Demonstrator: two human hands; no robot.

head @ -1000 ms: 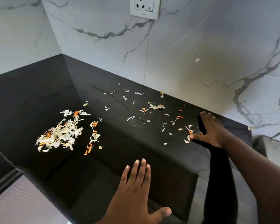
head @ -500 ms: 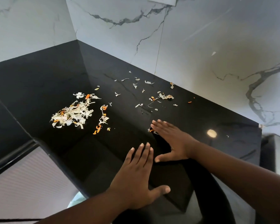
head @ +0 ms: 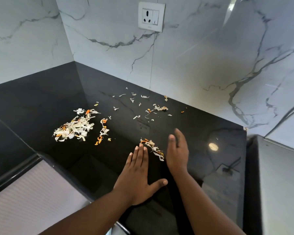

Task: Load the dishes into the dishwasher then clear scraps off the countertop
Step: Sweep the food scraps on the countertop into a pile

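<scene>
Head view — scraps (head: pixel 152 148) between two flat hands on the table (head: pixel 41 106).
Left hand (head: pixel 137 173) and right hand (head: pixel 176 154) open; peels look light, loose — better scooped from both sides.

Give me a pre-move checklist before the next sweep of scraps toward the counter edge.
1. Left hand flat on the countertop, fingers straight: ok.
2. Right hand on edge beside the small scrap line: ok.
3. Small scrap line lies between both hands: ok.
4. Big scrap pile gathered: ok.
5. Loose scraps near the wall collected: not ok.
6. Something below the edge to catch scraps: cannot tell.
</scene>
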